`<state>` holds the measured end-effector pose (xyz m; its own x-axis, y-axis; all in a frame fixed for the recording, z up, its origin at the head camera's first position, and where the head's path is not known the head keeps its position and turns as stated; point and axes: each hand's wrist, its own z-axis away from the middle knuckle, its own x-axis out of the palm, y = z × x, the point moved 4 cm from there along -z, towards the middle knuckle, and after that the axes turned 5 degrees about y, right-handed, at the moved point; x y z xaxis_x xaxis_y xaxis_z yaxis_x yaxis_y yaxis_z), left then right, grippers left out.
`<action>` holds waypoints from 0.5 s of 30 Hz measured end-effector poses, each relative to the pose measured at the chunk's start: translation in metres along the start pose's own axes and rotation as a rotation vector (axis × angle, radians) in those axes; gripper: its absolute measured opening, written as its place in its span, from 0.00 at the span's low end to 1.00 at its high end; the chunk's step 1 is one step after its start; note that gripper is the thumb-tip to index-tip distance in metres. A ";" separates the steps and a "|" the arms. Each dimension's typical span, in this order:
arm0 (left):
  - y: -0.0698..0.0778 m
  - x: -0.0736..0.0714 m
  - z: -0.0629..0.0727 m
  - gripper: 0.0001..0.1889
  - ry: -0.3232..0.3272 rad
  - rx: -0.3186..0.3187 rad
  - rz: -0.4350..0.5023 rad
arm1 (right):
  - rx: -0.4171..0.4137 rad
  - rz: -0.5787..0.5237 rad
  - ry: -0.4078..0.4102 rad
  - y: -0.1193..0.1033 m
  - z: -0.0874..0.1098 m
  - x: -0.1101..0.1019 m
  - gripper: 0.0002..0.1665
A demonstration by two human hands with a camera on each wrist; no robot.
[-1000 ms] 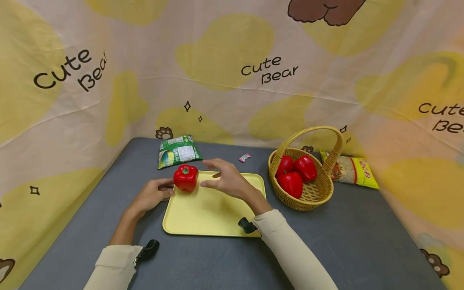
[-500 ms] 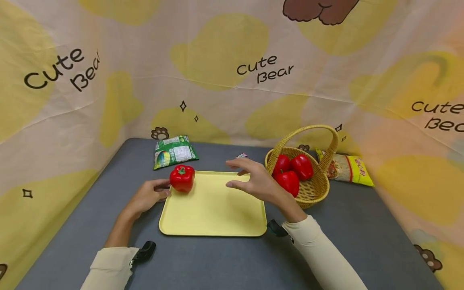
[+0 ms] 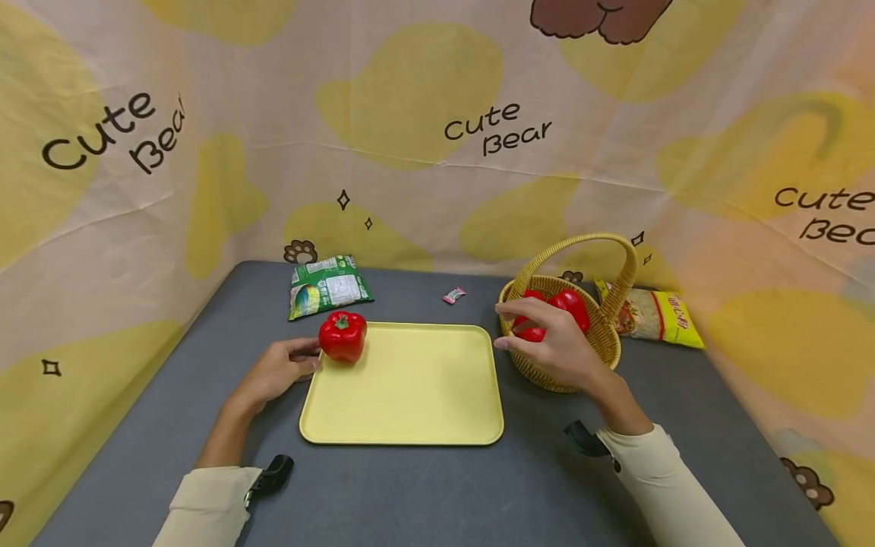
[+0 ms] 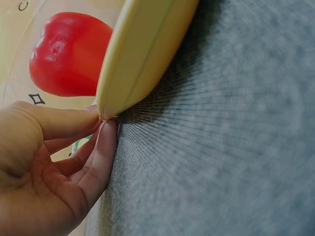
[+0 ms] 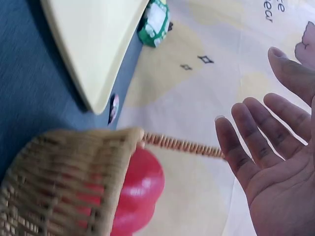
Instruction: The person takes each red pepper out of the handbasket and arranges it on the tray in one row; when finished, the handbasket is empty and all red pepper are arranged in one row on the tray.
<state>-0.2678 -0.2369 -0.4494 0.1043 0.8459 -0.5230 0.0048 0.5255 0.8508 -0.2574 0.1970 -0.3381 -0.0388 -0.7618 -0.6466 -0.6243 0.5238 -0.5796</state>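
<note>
A red bell pepper (image 3: 342, 336) sits on the far left corner of the yellow tray (image 3: 403, 395). My left hand (image 3: 276, 370) pinches the tray's left rim between thumb and fingers, close beside the pepper; the left wrist view shows the thumb (image 4: 69, 123) at the tray's edge. My right hand (image 3: 557, 342) hovers over the near left side of the wicker basket (image 3: 601, 357), fingers spread and holding nothing. Red bell peppers (image 3: 570, 306) lie inside the basket, partly hidden by that hand. In the right wrist view one pepper (image 5: 140, 191) bulges above the basket's rim.
A green snack packet (image 3: 331, 287) lies behind the tray at the left. A small pink wrapped candy (image 3: 454, 295) is near the back edge. Right of the basket lies a yellow packet (image 3: 659, 317). The basket's tall handle (image 3: 581, 239) arches up; a printed cloth hangs behind.
My right hand has moved right, away from the bell pepper on the tray, across to the basket. The left hand stays at the tray's rim. The head view has shifted slightly.
</note>
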 end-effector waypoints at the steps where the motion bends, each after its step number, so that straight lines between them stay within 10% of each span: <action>1: 0.000 0.000 0.000 0.28 0.000 -0.002 0.001 | 0.004 0.002 0.005 0.003 0.002 -0.004 0.30; 15: 0.001 0.001 0.001 0.27 0.001 -0.002 0.009 | 0.282 -0.035 -0.096 0.050 0.000 -0.054 0.30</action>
<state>-0.2663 -0.2359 -0.4490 0.1033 0.8508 -0.5153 0.0022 0.5178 0.8555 -0.2867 0.2644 -0.3322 0.0612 -0.7487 -0.6601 -0.3817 0.5935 -0.7086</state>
